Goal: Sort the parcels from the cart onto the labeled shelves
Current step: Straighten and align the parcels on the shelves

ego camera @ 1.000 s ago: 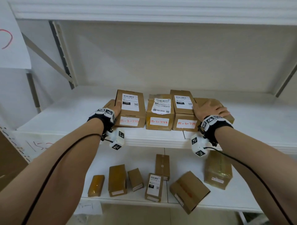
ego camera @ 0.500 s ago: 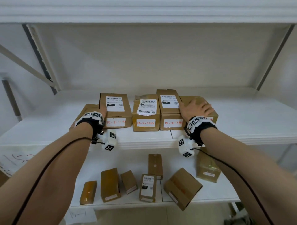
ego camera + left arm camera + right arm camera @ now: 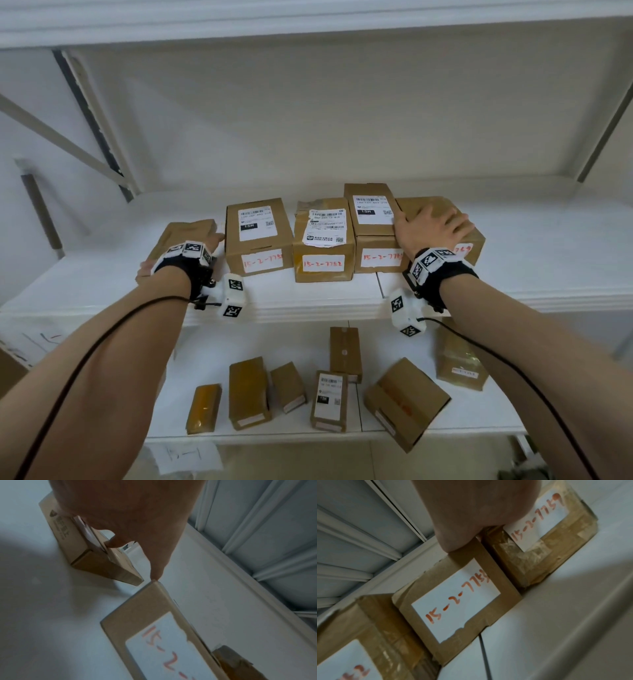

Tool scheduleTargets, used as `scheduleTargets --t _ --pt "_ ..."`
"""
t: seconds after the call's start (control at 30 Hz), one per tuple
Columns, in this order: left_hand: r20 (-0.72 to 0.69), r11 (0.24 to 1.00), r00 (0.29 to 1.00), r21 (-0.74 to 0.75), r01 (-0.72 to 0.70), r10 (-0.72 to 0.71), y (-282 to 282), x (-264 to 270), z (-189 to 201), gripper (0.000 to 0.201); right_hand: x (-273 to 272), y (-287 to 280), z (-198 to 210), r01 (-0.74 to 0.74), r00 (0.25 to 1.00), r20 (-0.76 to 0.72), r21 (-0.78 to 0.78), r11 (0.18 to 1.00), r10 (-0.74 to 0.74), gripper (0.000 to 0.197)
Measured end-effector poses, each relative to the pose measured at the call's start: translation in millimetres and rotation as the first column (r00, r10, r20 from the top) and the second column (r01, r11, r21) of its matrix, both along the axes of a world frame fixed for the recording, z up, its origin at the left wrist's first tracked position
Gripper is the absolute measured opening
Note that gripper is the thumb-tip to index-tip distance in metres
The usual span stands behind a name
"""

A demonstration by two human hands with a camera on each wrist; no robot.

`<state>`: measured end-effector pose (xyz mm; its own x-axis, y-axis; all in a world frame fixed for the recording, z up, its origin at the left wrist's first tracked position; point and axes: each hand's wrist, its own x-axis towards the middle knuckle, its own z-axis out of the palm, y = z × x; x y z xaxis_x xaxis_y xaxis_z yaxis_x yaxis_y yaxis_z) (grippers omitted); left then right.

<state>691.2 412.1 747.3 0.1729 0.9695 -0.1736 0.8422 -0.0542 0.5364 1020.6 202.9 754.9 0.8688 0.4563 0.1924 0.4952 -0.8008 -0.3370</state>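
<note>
While two hands [image 3: 432, 229] rest: five upper-shelf parcels [image 3: 321, 240], seven below [image 3: 249, 392].

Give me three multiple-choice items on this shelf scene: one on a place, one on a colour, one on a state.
1. Where does the right hand rest?
A. On the rightmost brown cardboard parcel on the white upper shelf
B. On a lower-shelf parcel
C. On the bare shelf edge

2. What colour is the handwriting on the white paper labels?
A. Blue
B. Black
C. Red

3. How is the right hand's grip?
A. Clenched in a fist
B. Fingers spread flat on the parcel top
C. Pinching a label

Key: 1 A, the head view shows the hand on the end parcel of the upper row; 2 C, the numbers are written in red; 3 B, the fingers lie straight and spread.
</note>
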Motion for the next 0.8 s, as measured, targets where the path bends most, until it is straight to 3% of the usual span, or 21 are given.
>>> scheduleTargets --t 0.03,0.07,0.13,0.17,0.23,0.3,0.37,0.43,0.63,0.8 --pt "0.040 1.000 0.999 -0.016 -0.013 0.013 -4.4 0.9 2.7 0.052 0.5 0.7 0.0 0.000 1.000 -0.002 -0.005 1.000 0.000 0.069" --pt "-0.006 1.000 1.000 -0.011 -0.024 0.024 1.9 -1.1 4.0 0.046 0.8 1.8 0.2 -0.002 1.000 -0.002 -0.011 1.000 0.002 0.069" --pt "0.053 0.972 0.997 0.233 0.034 -0.048 -9.2 7.7 16.3 0.025 0.6 4.7 1.1 -0.007 1.000 -0.004 -0.017 1.000 0.007 0.069" --pt "0.109 0.969 0.992 0.243 0.035 -0.063 -20.6 14.3 22.3 0.027 -0.1 7.0 1.6 -0.014 1.000 -0.009 -0.017 1.000 0.014 0.070" --pt "0.271 0.998 0.963 -0.057 0.020 -0.004 -25.7 32.1 26.9 0.058 -1.4 12.6 3.1 -0.035 0.999 -0.022 -0.024 0.999 0.035 0.071" --pt "0.277 0.962 0.958 -0.234 0.139 -0.071 -31.9 42.9 27.7 0.101 -1.1 18.1 4.6 -0.056 0.998 -0.036 -0.033 0.998 0.055 0.073" --pt "0.248 0.954 0.962 -0.243 0.176 -0.115 -21.9 41.6 18.3 0.140 0.8 25.1 5.4 -0.064 0.997 -0.042 -0.042 0.997 0.062 0.075" --pt "0.226 0.979 0.971 -0.167 0.115 -0.076 -3.8 38.6 6.8 0.161 1.9 30.1 4.8 -0.063 0.997 -0.043 -0.049 0.997 0.061 0.075" --pt "0.060 0.984 0.987 -0.091 0.153 -0.148 18.6 38.9 8.1 0.178 5.6 56.0 5.4 -0.068 0.997 -0.028 -0.073 0.995 0.067 0.079" --pt "0.118 0.983 0.982 -0.088 0.159 -0.148 52.7 49.0 4.3 0.175 14.6 83.1 7.1 -0.062 0.998 -0.032 -0.106 0.992 0.059 0.082"
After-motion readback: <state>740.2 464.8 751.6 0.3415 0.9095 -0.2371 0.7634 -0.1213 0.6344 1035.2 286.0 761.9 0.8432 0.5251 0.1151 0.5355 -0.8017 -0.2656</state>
